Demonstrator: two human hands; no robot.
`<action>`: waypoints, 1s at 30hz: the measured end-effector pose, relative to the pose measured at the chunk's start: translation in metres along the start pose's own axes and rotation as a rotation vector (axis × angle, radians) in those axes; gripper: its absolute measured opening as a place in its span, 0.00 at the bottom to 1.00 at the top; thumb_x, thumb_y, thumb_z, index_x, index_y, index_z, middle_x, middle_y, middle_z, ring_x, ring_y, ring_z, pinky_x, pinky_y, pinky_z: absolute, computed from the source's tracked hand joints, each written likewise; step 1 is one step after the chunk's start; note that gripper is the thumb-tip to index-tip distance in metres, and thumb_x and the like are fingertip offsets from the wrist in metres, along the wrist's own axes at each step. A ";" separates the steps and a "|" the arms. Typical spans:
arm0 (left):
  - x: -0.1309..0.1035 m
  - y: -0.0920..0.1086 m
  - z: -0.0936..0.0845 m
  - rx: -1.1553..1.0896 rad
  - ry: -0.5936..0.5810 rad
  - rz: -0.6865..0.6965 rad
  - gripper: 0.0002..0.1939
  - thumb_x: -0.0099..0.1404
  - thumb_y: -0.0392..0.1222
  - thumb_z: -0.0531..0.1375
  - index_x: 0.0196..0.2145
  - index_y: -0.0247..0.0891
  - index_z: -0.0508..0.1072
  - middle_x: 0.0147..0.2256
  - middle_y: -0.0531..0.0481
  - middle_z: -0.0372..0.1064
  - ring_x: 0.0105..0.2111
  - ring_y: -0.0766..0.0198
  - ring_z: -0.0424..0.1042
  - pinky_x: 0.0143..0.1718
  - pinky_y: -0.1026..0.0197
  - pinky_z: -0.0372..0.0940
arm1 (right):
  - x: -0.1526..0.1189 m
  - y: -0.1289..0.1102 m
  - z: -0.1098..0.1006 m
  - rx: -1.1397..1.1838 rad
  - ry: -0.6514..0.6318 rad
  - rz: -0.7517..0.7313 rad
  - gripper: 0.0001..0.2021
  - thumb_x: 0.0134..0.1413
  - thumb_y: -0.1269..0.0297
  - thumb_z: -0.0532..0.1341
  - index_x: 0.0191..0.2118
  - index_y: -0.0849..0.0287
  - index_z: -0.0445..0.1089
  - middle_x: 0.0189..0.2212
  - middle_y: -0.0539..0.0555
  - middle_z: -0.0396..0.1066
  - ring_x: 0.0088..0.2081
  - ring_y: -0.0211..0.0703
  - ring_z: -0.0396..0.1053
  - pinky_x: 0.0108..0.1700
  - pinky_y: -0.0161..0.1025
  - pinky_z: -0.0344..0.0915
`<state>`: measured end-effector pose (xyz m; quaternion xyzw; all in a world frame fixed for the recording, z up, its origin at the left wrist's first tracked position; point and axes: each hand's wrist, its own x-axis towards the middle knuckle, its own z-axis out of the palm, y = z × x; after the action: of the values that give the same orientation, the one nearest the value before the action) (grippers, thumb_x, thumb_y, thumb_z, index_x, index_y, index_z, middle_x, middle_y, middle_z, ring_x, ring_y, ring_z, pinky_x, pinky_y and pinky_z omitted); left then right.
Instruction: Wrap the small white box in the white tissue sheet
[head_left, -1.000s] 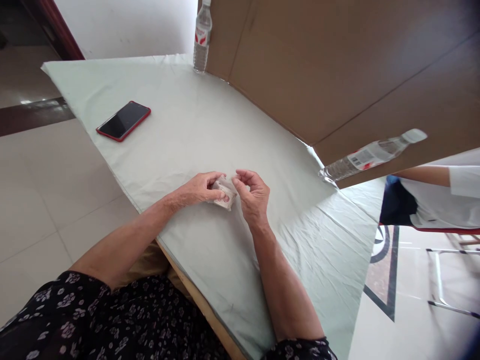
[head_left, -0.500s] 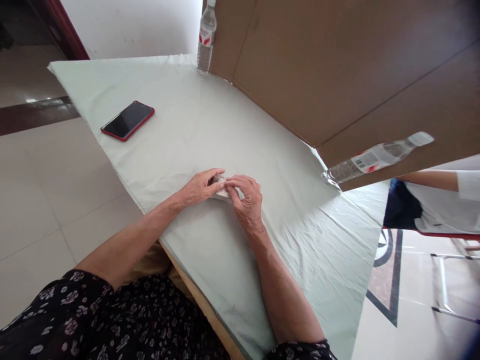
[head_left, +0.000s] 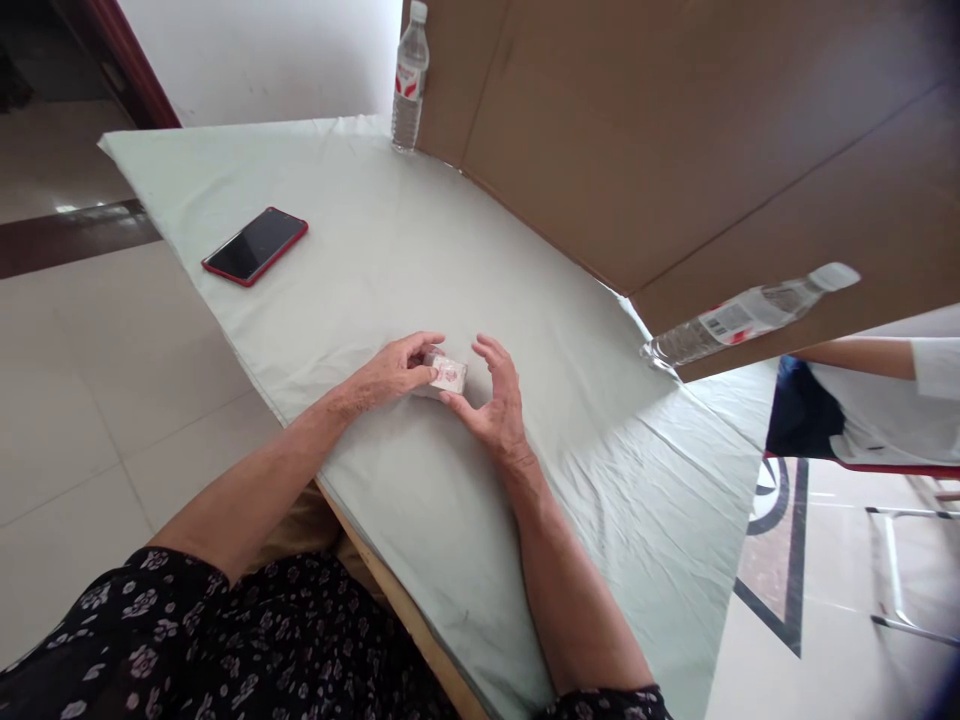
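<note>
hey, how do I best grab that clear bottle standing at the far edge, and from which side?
I'd wrap a hand around the bottle's middle, coming in from the left: it stands upright, its tall, narrow body looks easy to encircle, and the cardboard crowds its right.

Phone screen glossy; tablecloth creased fabric.
</note>
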<state>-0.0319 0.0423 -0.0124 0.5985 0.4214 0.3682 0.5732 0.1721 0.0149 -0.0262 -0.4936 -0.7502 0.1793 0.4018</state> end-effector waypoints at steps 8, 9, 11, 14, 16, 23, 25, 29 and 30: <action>-0.002 0.007 0.003 0.043 0.078 0.037 0.38 0.54 0.45 0.64 0.62 0.34 0.66 0.50 0.41 0.73 0.44 0.57 0.73 0.41 0.59 0.69 | -0.002 0.000 0.007 0.121 -0.086 0.067 0.36 0.52 0.52 0.69 0.65 0.50 0.62 0.55 0.59 0.74 0.57 0.56 0.70 0.63 0.57 0.61; -0.002 0.007 0.002 0.052 0.114 0.039 0.36 0.54 0.45 0.63 0.61 0.34 0.67 0.50 0.41 0.73 0.44 0.57 0.73 0.42 0.58 0.69 | -0.002 -0.002 0.008 0.114 -0.091 0.063 0.35 0.52 0.53 0.69 0.65 0.50 0.63 0.56 0.59 0.73 0.58 0.56 0.69 0.63 0.57 0.61; -0.001 0.007 0.002 0.068 0.210 0.027 0.33 0.55 0.46 0.62 0.58 0.34 0.69 0.48 0.42 0.74 0.45 0.56 0.73 0.45 0.57 0.68 | -0.002 -0.003 0.009 0.112 -0.141 0.092 0.33 0.52 0.53 0.69 0.64 0.50 0.64 0.57 0.59 0.73 0.58 0.57 0.69 0.63 0.57 0.62; 0.000 0.005 0.001 0.054 0.321 0.017 0.28 0.56 0.46 0.60 0.54 0.35 0.72 0.45 0.43 0.75 0.46 0.55 0.73 0.49 0.54 0.68 | 0.000 0.000 0.008 0.142 -0.221 0.152 0.33 0.52 0.52 0.69 0.63 0.50 0.65 0.59 0.58 0.72 0.58 0.58 0.69 0.62 0.57 0.63; 0.000 0.005 0.001 0.025 0.337 0.029 0.27 0.56 0.46 0.59 0.53 0.36 0.72 0.44 0.44 0.75 0.46 0.55 0.73 0.50 0.53 0.67 | 0.000 0.003 0.006 0.168 -0.244 0.144 0.36 0.51 0.49 0.70 0.65 0.49 0.63 0.60 0.59 0.70 0.60 0.58 0.68 0.63 0.57 0.62; -0.002 0.007 -0.002 -0.006 0.334 0.033 0.29 0.54 0.44 0.58 0.53 0.34 0.72 0.46 0.42 0.75 0.49 0.53 0.72 0.53 0.51 0.66 | -0.001 0.006 0.006 0.220 -0.204 0.091 0.47 0.47 0.39 0.70 0.69 0.50 0.56 0.69 0.62 0.57 0.67 0.61 0.60 0.66 0.60 0.58; -0.002 0.007 -0.004 0.001 0.265 0.010 0.33 0.52 0.44 0.59 0.57 0.33 0.70 0.49 0.41 0.74 0.49 0.52 0.72 0.52 0.51 0.66 | -0.001 0.006 0.007 0.207 -0.212 0.101 0.46 0.47 0.41 0.71 0.69 0.50 0.57 0.67 0.62 0.62 0.65 0.61 0.62 0.66 0.60 0.58; -0.003 0.009 -0.005 0.073 0.040 0.005 0.41 0.49 0.43 0.61 0.63 0.32 0.65 0.49 0.39 0.74 0.44 0.53 0.73 0.45 0.53 0.67 | -0.002 -0.001 0.007 0.137 -0.221 0.144 0.33 0.52 0.52 0.69 0.64 0.50 0.64 0.59 0.59 0.72 0.58 0.59 0.69 0.62 0.59 0.62; -0.004 0.010 -0.005 0.089 0.011 0.014 0.42 0.49 0.43 0.61 0.63 0.32 0.64 0.48 0.40 0.75 0.43 0.54 0.73 0.43 0.54 0.67 | -0.003 -0.003 0.008 0.115 -0.214 0.147 0.31 0.52 0.55 0.68 0.62 0.50 0.66 0.58 0.58 0.73 0.57 0.59 0.70 0.61 0.58 0.63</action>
<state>-0.0368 0.0407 -0.0019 0.6244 0.4365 0.3562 0.5410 0.1648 0.0122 -0.0301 -0.5015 -0.7391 0.3025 0.3327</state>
